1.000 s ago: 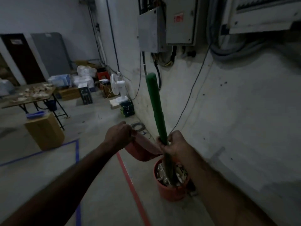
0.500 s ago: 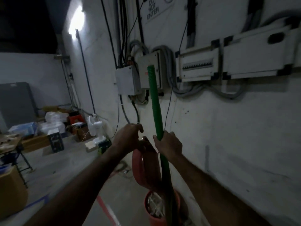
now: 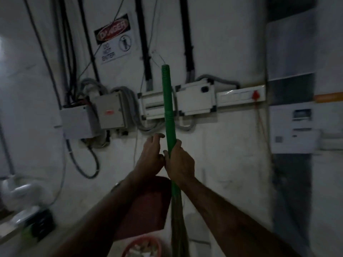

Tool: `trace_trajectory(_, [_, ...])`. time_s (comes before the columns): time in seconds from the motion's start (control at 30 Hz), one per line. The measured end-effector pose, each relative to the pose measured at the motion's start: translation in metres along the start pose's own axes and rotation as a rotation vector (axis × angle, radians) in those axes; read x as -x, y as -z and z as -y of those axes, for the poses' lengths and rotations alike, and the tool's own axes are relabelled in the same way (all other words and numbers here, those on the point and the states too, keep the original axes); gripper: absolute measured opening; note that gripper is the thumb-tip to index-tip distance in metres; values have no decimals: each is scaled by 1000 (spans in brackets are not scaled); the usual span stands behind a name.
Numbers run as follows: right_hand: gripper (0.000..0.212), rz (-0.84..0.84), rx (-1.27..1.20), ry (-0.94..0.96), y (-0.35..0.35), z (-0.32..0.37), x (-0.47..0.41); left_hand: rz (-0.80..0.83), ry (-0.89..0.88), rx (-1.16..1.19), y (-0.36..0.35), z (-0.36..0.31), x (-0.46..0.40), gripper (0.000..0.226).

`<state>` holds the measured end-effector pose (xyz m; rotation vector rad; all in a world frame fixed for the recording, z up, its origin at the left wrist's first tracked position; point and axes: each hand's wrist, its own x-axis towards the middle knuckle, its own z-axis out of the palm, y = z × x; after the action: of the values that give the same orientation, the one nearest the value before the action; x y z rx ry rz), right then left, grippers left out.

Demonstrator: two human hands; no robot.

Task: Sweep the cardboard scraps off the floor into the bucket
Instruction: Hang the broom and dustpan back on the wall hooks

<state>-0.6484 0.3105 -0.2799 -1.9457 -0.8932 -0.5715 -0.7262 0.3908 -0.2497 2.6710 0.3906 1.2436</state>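
A green broom handle (image 3: 168, 108) stands upright in front of the wall, and my right hand (image 3: 179, 162) grips it low down. The bristles (image 3: 178, 229) hang beside an orange bucket (image 3: 128, 246) at the bottom edge, which holds pale cardboard scraps (image 3: 143, 249). My left hand (image 3: 150, 156) sits just left of the handle, fingers stretched loosely toward it, thumb against my right hand. A red dustpan (image 3: 148, 206) hangs upright under my left wrist; what holds it is hidden.
The wall straight ahead carries grey electrical boxes (image 3: 111, 112), white panels (image 3: 194, 99), thick cables (image 3: 83, 164) and a danger sign (image 3: 115, 37). A white fan (image 3: 20, 193) and a dark box (image 3: 39, 225) sit low on the left.
My view has tilted up and turned right toward the wall. The broom stays upright in my right hand. My left hand has loosened and risen beside the handle, with the dustpan now below it.
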Motion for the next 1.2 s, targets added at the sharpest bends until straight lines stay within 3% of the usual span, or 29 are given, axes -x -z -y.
trace_trajectory(0.2, [76,-237,169,-12,108,-47,-33,-99,-259,-196,-18,-98,-39,72])
trace_trajectory(0.5, [63,-541,260,36,261,-156,-86,-147,-530,-133,-70,-250,-115,75])
trace_trajectory(0.7, [69,-622,335,48,372,-234,-121,-158,-592,-196,-119,-362,-172,52])
trace_trajectory(0.87, [70,-651,411,22,442,-292,-151,-218,-549,-108,-170,-441,-217,66])
trace_trajectory(1.03, [76,-711,515,131,487,-342,-190,-204,-575,76,-203,-506,-251,75])
trace_trajectory(1.2, [75,-694,637,191,516,-378,-230,-251,-562,87,-240,-539,-301,70])
